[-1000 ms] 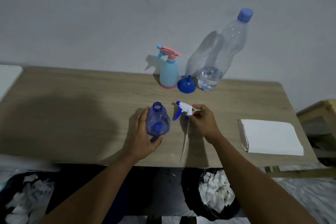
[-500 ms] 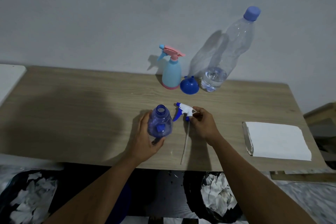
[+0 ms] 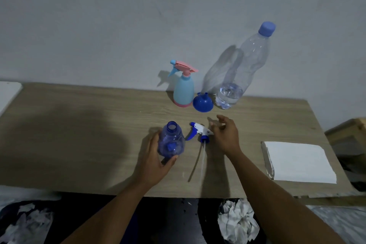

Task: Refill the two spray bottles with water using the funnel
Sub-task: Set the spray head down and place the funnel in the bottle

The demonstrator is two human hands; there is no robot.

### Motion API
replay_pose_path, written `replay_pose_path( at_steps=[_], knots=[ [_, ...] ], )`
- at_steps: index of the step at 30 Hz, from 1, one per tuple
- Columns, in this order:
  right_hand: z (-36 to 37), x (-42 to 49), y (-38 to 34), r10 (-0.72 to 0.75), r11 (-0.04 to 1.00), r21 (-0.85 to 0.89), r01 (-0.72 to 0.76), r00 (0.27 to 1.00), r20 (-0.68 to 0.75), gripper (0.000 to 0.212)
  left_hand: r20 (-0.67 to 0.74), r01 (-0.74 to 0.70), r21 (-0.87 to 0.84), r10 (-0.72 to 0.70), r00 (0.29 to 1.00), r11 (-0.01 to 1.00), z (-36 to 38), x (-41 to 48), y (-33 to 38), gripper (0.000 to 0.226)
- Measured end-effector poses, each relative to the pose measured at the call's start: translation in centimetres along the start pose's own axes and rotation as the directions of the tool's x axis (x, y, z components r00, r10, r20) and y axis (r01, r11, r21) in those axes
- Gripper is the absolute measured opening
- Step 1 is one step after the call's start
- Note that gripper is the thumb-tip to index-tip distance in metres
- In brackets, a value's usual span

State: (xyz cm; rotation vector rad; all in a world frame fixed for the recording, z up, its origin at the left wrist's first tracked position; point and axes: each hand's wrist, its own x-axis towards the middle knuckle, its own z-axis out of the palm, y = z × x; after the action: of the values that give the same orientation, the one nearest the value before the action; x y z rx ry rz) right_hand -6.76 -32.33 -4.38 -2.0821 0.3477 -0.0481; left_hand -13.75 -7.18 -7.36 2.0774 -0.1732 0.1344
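The left hand (image 3: 156, 156) is gripping the uncapped, see-through blue spray bottle (image 3: 171, 140), which is standing upright on the wood-grain table (image 3: 79, 125). The right hand (image 3: 225, 134) is hovering with relaxed fingers, holding nothing, just right of the white-and-blue trigger sprayer (image 3: 200, 131) that is lying on the table between the hands. Beyond the right hand, the blue funnel (image 3: 203, 102) is sitting mouth-down between a pink-topped light blue spray bottle (image 3: 183, 89) and a nearly empty capped water bottle (image 3: 237, 77), all against a grey wall (image 3: 118, 25). A white paper stack (image 3: 299, 160) is lying right of the right hand.
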Motion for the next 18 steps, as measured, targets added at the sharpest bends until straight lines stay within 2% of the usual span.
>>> replay_pose_path(
  at_steps=[2, 7, 11, 14, 18],
  knots=[
    [0.4, 1.5, -1.2, -0.058, 0.998, 0.029, 0.058, 0.998, -0.005, 0.046, 0.000, 0.016, 0.001, -0.016, 1.000, 1.000, 0.1, 0.3, -0.7, 0.092],
    [3.1, 5.4, -2.5, -0.186, 0.978, -0.081, 0.190, 0.981, 0.059, 0.039, -0.036, 0.066, -0.004, -0.066, 0.997, 0.998, 0.5, 0.3, -1.9, 0.095],
    [4.8, 7.1, -2.4, -0.172, 0.980, -0.089, 0.176, 0.984, 0.047, 0.050, -0.037, 0.098, -0.031, -0.099, 0.994, 0.995, 0.6, 0.3, -2.3, 0.097],
    [5.4, 7.7, -2.0, -0.125, 0.974, -0.187, 0.127, 0.992, 0.018, 0.067, -0.040, 0.112, -0.037, -0.114, 0.993, 0.993, 0.7, 0.3, -2.4, 0.098],
    [5.5, 8.1, -1.5, -0.126, 0.968, -0.220, 0.122, 0.992, -0.005, 0.065, -0.046, 0.094, -0.082, -0.098, 0.994, 0.992, 0.9, 0.2, -2.1, 0.096]
  ],
)
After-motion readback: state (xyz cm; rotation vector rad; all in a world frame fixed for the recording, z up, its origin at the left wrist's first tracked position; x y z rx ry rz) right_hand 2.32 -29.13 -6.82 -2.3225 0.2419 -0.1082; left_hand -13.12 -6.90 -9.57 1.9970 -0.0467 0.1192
